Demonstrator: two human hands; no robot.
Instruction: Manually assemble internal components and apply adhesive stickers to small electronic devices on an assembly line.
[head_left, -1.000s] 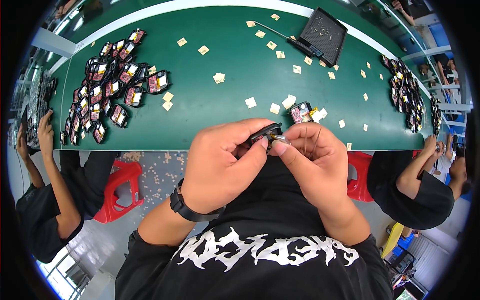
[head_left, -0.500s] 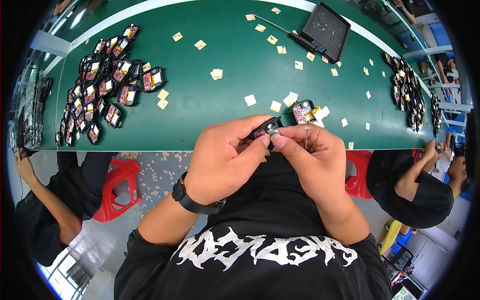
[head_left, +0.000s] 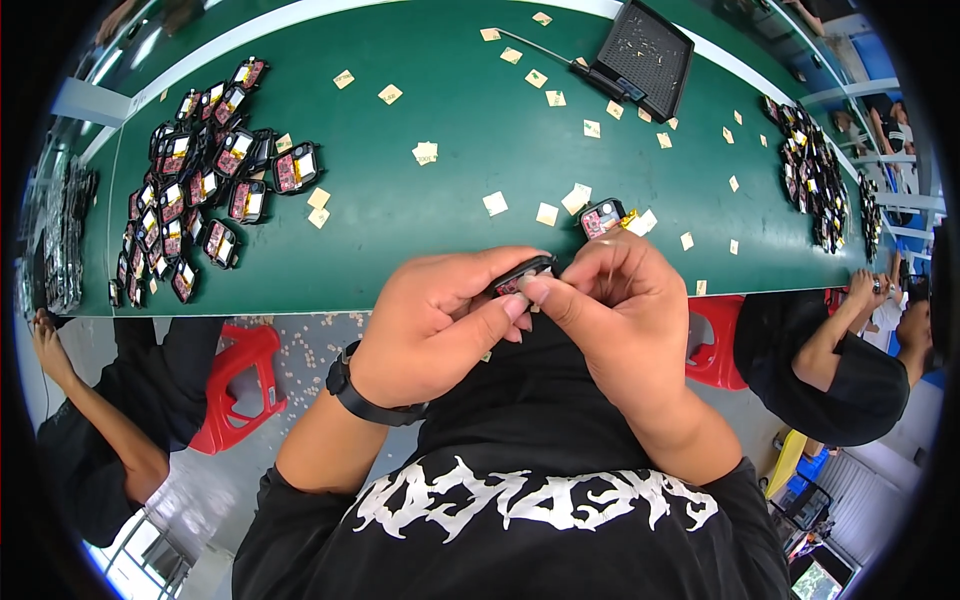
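Observation:
My left hand [head_left: 430,325] is closed around a small black casing [head_left: 522,272] with a red circuit board inside, held just off the table's near edge. The casing is tilted, and fingers cover much of it. My right hand [head_left: 630,310] meets it from the other side, its thumb against the casing's lower edge and its fingers curled in. Whatever the right fingers pinch is hidden. Just beyond the right hand, another open casing [head_left: 601,218] lies on the green table [head_left: 400,235], its yellow-taped part and pale paper squares beside it.
Many similar casings [head_left: 202,187] are heaped at the left, and another heap [head_left: 815,185] lies at the far right. A black tray [head_left: 645,60] holding small bits stands at the back, beside a thin metal rod [head_left: 535,47]. Pale paper squares [head_left: 494,203] are scattered about. People sit on both sides.
The right thumb has moved left over the casing's lower edge, and the right fingers have curled in more. A shiny grey piece seen at the fingertips earlier is now hidden. The view has shifted slightly.

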